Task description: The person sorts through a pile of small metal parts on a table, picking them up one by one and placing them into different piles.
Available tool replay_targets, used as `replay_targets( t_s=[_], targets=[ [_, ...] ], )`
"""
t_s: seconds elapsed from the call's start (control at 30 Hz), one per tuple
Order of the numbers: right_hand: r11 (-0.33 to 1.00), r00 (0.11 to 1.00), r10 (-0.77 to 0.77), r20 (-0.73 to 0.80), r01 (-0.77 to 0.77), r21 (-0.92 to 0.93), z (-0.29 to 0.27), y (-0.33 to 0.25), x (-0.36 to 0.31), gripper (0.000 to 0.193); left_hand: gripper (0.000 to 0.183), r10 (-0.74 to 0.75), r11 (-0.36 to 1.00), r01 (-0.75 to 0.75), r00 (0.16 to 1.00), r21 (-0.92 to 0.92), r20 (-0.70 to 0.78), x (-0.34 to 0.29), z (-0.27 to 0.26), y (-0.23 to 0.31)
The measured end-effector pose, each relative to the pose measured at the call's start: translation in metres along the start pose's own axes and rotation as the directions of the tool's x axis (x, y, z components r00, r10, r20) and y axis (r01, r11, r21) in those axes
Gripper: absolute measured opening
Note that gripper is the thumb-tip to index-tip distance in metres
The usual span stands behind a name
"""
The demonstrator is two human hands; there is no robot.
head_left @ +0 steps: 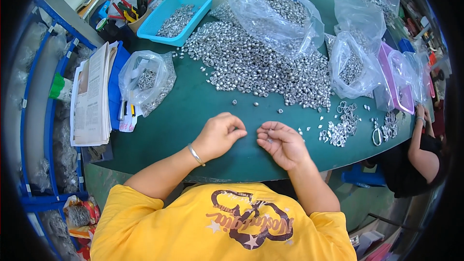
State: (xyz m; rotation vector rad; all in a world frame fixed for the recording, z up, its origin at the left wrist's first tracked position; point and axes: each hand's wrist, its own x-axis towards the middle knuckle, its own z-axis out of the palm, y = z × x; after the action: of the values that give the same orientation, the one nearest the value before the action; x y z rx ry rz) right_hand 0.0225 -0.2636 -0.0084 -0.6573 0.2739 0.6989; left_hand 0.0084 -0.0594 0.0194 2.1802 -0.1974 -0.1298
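Observation:
My left hand [220,136], with a bangle on its wrist, is raised over the near edge of the green table. Its thumb and forefinger are pinched; anything between them is too small to make out. Just to its right, my right hand [284,146] is turned partly palm up with curled fingers. A small silvery metal piece [269,140] shows in its fingers. A gap separates the two hands. Beyond them spreads a large heap of rounded silvery metal pieces [256,65], with a few loose ones on the table's near side.
A turquoise basket [206,1] and a clear bag [164,63] of metal parts stand left of the heap. Open clear bags [316,19] rest on and beside it. Flat silvery bits [338,135] lie right of my hands. At far right is another person's arm [419,140].

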Motion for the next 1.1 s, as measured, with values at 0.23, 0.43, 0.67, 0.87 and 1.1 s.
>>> replay_targets(
  t_s=[0.23,0.43,0.67,0.87,1.1],
  targets=[
    [0.956,0.953,0.147,0.263,-0.206,0.211,0.036,0.014,0.017,0.046,0.008,-0.088,0.733,-0.105,0.965,-0.672,-0.247,0.005,0.027,0.030],
    [0.915,0.961,0.123,0.248,-0.207,0.348,0.047,0.006,0.013,0.048,0.016,-0.119,0.575,-0.264,0.909,-0.774,-0.399,-0.002,0.016,0.051],
    [0.966,0.976,0.181,0.118,-0.199,0.165,0.025,-0.010,0.011,0.031,0.015,-0.285,0.664,-0.276,0.766,-0.695,-0.576,-0.024,-0.002,0.037],
    [0.992,0.998,-0.030,0.063,0.022,0.126,-0.006,-0.046,0.008,0.020,0.010,-0.447,0.598,-0.189,0.728,-0.779,-0.520,-0.075,-0.027,-0.005],
    [0.724,0.668,-0.684,-0.295,0.671,-0.161,-0.016,-0.190,0.009,0.018,0.011,-0.552,0.551,-0.059,0.723,-0.832,-0.416,-0.088,-0.042,-0.027]
  ],
)
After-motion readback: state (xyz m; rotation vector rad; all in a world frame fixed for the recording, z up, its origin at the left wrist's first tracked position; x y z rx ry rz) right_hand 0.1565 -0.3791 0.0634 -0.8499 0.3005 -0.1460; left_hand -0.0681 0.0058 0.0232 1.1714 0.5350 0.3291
